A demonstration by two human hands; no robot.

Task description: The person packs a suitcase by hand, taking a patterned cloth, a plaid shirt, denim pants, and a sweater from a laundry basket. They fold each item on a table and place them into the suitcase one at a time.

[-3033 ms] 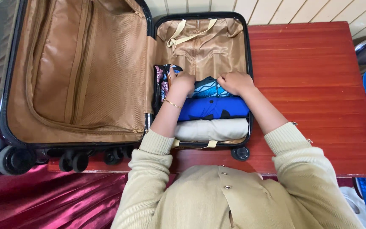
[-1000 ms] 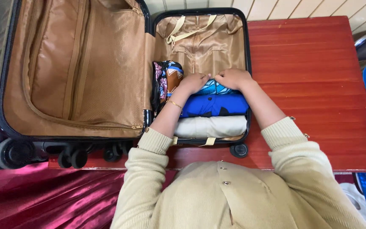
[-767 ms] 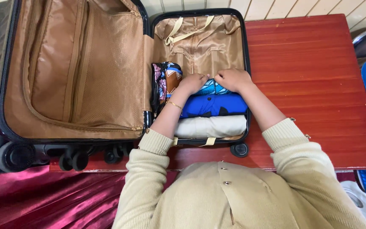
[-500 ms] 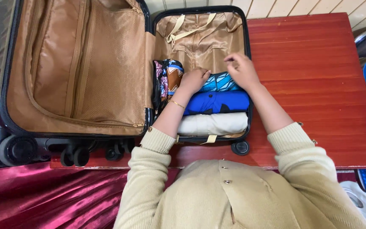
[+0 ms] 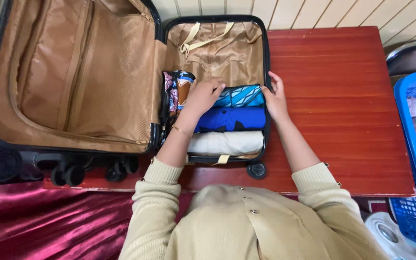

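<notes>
The teal patterned rolled garment is pressed by the curled left hand inside the open black hard-shell suitcase; the suitcase's outer rim is touched by the flat, open right hand.

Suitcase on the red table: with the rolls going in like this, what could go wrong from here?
The suitcase sits at the table's near edge, wheels overhanging; pressing down might tip or slide it. The right hand rests on the rim, so its fingers could get pinched if the lid swings. The patterned cloth beside the left hand bunches by the hinge and may snag on closing.
</notes>
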